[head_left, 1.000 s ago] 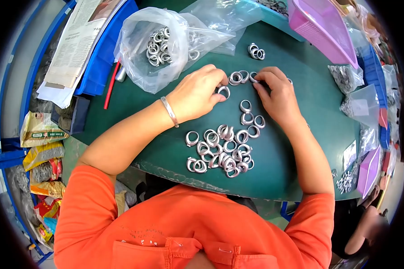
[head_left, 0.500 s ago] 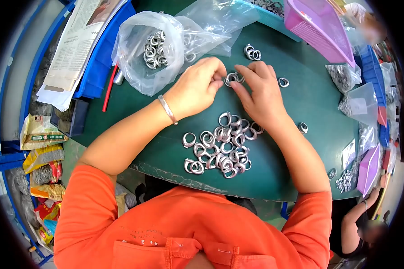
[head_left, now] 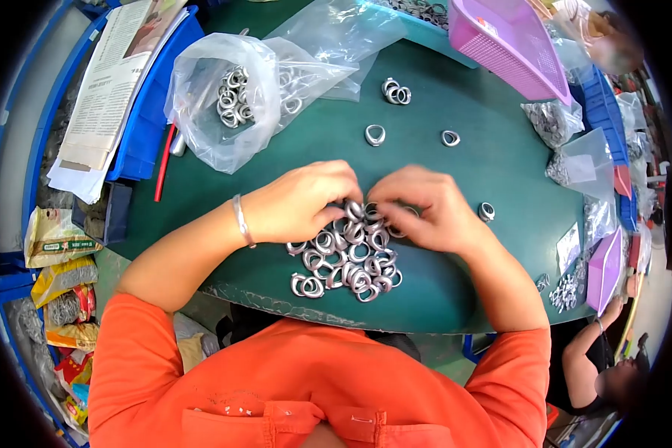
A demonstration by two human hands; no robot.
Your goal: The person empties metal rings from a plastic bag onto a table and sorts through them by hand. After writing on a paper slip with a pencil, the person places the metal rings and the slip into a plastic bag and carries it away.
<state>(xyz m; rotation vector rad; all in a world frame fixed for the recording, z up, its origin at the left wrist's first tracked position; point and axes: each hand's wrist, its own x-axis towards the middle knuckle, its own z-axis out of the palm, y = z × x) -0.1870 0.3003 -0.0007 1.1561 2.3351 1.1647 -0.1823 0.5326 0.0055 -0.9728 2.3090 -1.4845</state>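
Observation:
A pile of silver metal rings (head_left: 355, 254), each with one thicker side, lies on the green table in front of me. My left hand (head_left: 310, 200), with a bangle on the wrist, is at the pile's far edge, its thumb and fingers closed on a ring (head_left: 353, 211). Facing it, my right hand (head_left: 424, 207) is slightly blurred, its thumb and forefinger pinched around another ring (head_left: 371, 212). Beyond the hands, a single ring (head_left: 375, 135) lies by itself, with another ring (head_left: 450, 138) to its right. A small cluster of rings (head_left: 396, 92) sits farther back.
An open clear plastic bag (head_left: 265, 112) holding rings lies at the back left, beside a red stick (head_left: 164, 163). A blue tray (head_left: 153, 112) carries newspapers (head_left: 112, 89). Purple basket (head_left: 511, 48) and teal tray (head_left: 425, 30) stand behind. At right, another person's arm (head_left: 584, 347) shows.
Both hands have come back toward me, from the far side to the top of the pile. A ring now lies alone where they were. The view has shifted slightly.

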